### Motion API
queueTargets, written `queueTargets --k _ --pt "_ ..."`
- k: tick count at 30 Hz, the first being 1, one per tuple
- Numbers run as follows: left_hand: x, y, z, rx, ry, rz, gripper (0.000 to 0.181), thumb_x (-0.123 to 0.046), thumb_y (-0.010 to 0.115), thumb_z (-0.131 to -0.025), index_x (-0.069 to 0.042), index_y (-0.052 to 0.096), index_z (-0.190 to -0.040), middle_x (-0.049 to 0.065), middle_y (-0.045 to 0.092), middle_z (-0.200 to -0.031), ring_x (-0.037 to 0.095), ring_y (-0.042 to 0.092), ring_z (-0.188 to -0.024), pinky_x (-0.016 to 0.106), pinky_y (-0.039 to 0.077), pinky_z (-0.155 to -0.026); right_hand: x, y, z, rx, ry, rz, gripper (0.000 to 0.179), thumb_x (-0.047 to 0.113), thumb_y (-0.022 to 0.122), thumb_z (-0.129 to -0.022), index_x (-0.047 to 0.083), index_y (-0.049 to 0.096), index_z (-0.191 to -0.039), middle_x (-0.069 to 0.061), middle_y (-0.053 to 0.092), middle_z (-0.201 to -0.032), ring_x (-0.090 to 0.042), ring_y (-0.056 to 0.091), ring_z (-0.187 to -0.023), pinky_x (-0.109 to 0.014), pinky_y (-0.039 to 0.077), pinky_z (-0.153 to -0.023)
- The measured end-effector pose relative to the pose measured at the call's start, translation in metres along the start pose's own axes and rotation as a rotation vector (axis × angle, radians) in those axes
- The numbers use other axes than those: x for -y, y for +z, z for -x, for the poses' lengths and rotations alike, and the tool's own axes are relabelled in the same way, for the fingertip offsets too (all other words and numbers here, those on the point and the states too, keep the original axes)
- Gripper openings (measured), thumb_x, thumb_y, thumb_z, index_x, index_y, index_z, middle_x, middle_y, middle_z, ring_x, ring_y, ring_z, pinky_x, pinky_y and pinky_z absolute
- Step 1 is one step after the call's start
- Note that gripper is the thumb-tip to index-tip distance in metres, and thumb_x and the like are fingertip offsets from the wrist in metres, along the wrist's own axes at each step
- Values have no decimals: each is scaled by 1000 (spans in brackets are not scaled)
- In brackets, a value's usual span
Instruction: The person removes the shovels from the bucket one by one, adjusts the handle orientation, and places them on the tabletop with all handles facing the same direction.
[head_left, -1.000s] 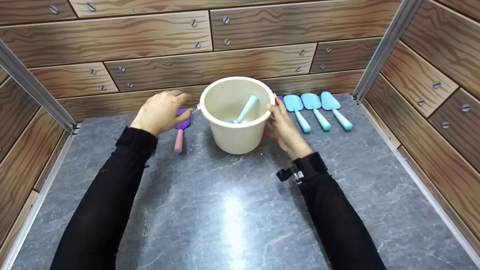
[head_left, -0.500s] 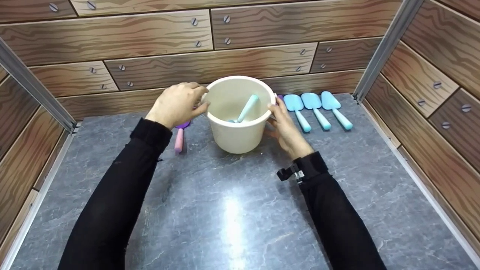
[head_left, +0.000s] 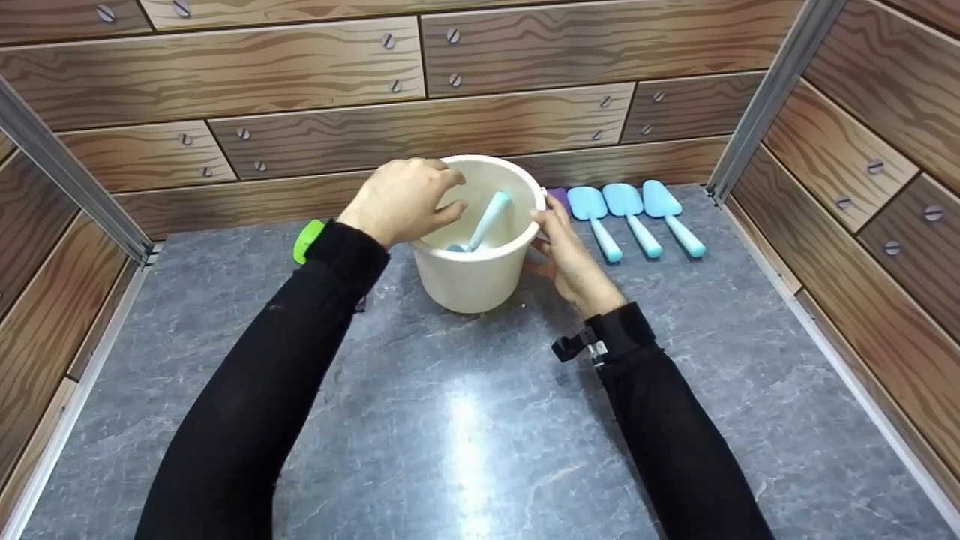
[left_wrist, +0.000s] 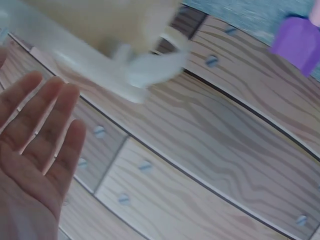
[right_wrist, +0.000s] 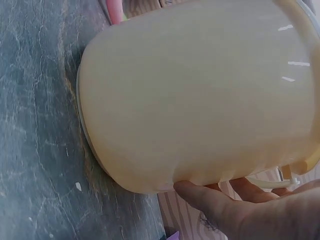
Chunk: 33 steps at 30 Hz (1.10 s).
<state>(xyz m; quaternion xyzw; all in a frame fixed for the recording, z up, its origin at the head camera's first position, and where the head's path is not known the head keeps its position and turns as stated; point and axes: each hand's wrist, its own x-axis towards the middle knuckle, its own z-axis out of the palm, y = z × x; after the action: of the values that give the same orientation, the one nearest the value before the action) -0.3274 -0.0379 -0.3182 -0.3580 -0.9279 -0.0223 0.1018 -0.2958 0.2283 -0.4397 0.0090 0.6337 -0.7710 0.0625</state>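
Note:
A cream plastic bucket (head_left: 469, 277) stands upright on the grey marbled tabletop. My left hand (head_left: 412, 199) is over the bucket's left rim, fingers extended into the space above its mouth and holding nothing. In the left wrist view, those fingers (left_wrist: 65, 112) are spread beside the bucket's rim. My right hand (head_left: 570, 259) holds the bucket's right side, its fingers curved along the wall and up at the rim. Inside the bucket leans a toy shovel with a turquoise handle (head_left: 489, 220); its blue blade is mostly hidden by the near wall.
Several blue toy shovels (head_left: 624, 201) lie in a row to the right, with a purple blade (head_left: 557, 197) partly behind my right hand. A bright green piece (head_left: 308, 240) shows beside my left cuff. A purple shovel (left_wrist: 297, 42) is mostly hidden under that arm. Wood-patterned walls (head_left: 300, 71) enclose the table.
My left hand has moved right, from above the purple shovel to over the bucket's mouth, uncovering the green piece. The bucket has shifted slightly left, with my right hand staying on it.

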Motion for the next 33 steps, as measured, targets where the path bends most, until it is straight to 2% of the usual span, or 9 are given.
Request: queueTargets --k 8,17,23,29,33 --pt "-22 -10 -21 137 -43 31 46 -42 66 -118 -13 77 -152 15 84 -145 44 83 -126 66 69 -105 0 5 1 18 1 17 91 38 49 -110 27 9 -190 -20 23 -196 -49 21 -182 -81 23 -144" --pt "-32 -13 -40 286 -82 16 52 -46 63 -120 -16 71 -161 18 78 -154 42 79 -139 63 67 -115 0 5 2 32 4 26 90 40 49 -110 28 9 -189 -18 22 -197 -50 19 -183 -82 25 -143" --pt "-39 -11 -47 358 -78 7 49 -44 61 -120 -12 71 -157 16 79 -151 38 73 -147 61 60 -126 0 4 1 25 9 27 92 39 49 -109 28 7 -190 -18 20 -197 -49 18 -183 -82 21 -144" --pt "-43 -16 -49 457 -120 -20 52 -43 62 -119 -15 65 -163 12 72 -163 33 67 -156 61 56 -132 0 4 2 32 9 30 91 38 49 -110 28 7 -190 -19 21 -197 -48 20 -183 -80 24 -144" --pt "-45 -21 -51 514 -104 -20 54 -40 62 -118 -15 63 -166 11 69 -168 30 63 -160 57 52 -136 -1 4 2 38 8 27 92 39 50 -110 30 5 -190 -18 18 -198 -49 18 -183 -80 24 -145"
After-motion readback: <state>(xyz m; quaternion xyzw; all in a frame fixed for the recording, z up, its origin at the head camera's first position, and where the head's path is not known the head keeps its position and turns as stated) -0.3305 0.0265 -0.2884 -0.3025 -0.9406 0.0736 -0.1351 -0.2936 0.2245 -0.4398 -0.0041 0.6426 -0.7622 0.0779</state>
